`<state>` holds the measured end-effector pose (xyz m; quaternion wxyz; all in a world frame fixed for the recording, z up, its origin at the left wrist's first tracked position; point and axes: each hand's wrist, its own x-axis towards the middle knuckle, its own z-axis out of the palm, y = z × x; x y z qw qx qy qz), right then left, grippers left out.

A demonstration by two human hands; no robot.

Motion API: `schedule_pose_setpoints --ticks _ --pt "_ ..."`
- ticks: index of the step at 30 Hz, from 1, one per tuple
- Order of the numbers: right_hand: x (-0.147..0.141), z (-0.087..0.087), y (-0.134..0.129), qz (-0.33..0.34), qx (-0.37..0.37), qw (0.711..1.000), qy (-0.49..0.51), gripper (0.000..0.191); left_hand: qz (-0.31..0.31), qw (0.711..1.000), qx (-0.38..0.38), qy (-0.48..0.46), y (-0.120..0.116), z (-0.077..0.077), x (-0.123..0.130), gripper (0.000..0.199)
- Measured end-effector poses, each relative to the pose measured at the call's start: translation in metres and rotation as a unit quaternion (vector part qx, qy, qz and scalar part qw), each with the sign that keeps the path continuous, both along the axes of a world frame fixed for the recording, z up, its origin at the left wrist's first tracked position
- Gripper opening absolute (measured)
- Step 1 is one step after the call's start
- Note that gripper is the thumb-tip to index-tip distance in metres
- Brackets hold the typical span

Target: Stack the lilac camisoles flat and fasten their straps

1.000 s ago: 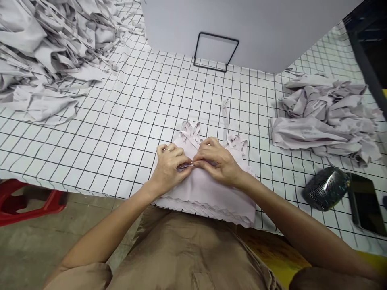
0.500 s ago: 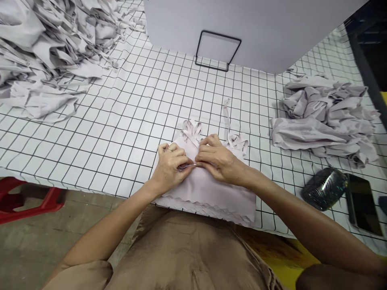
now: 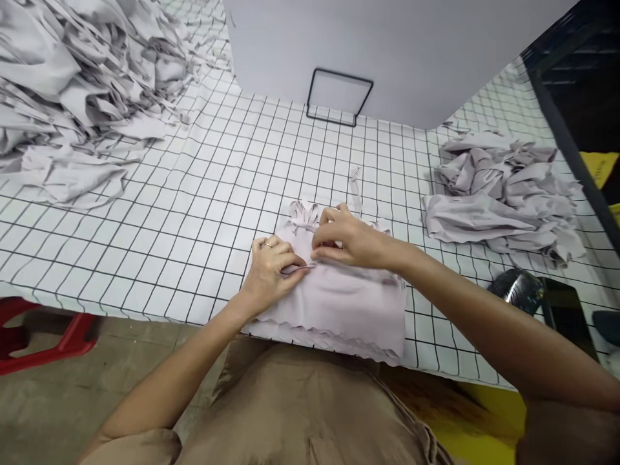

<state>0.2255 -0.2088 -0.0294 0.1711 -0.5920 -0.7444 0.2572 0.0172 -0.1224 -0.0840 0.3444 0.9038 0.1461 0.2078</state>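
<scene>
A pale pink cloth piece [image 3: 353, 310] with a wavy hem lies flat at the table's near edge. Thin strips of the same fabric are bunched in a ruffle [image 3: 303, 213] at its far side, and one loose strip [image 3: 356, 187] stretches away over the grid. My left hand [image 3: 271, 268], a ring on one finger, pinches an edge of the cloth between thumb and forefinger. Just to its right, my right hand [image 3: 351, 239] hovers low over the cloth, fingers curled and thumb close to the forefinger. What sits between those fingertips is too small to make out.
Crumpled pale fabric is heaped at the far left [image 3: 87, 77], and a smaller fabric pile [image 3: 504, 194] lies to the right. Near my right forearm are a shiny dark object [image 3: 518, 289] and a phone [image 3: 566, 313]. A grey panel [image 3: 407, 58] with a black wire frame [image 3: 334, 121] stands behind.
My right hand has lifted slightly and shifted up from the pinched edge, its fingers more arched. My left hand keeps its hold. The whole view has shifted a little.
</scene>
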Motion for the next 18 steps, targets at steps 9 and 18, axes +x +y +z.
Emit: schedule_pose_setpoints --ticks 9,18 --pt "0.024 0.025 0.078 -0.045 0.036 0.998 0.001 0.046 0.015 1.0 -0.01 0.024 0.001 0.003 0.003 0.013" --pt "0.018 -0.004 0.09 -0.095 0.036 0.995 -0.004 0.036 0.011 0.999 -0.025 0.031 0.006 0.002 0.005 0.015"
